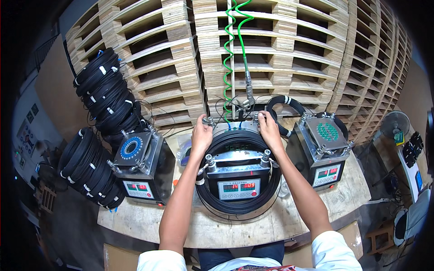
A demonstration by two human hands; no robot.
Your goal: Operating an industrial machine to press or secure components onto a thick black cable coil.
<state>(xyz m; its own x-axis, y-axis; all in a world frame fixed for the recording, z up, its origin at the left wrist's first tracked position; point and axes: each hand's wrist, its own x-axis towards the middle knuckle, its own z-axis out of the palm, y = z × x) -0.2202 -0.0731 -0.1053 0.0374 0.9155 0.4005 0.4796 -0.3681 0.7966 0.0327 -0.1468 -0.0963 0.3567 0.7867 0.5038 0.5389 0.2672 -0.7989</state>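
My left hand [201, 135] grips a metal knob [209, 121] at the back left corner of the middle machine, its fingers curled round it. At the back right corner my right hand [269, 129] is closed on a matching metal knob [256, 116]. A coil of thin black cable [235, 208] loops round this machine and lies over the back of its metal top. On its front sits a display panel [238, 189] with lit red digits and a row of buttons. Two front knobs [209, 160] stand upright, untouched. The fingertips are partly hidden behind the knobs.
Similar machines stand at left [131, 149] and right [329, 133], with blue and green ring-shaped fixtures on top. Black cable coils [108, 90] are stacked at far left. Wooden pallets [271, 40] rise behind. A green coiled air hose [228, 58] hangs down near the middle machine.
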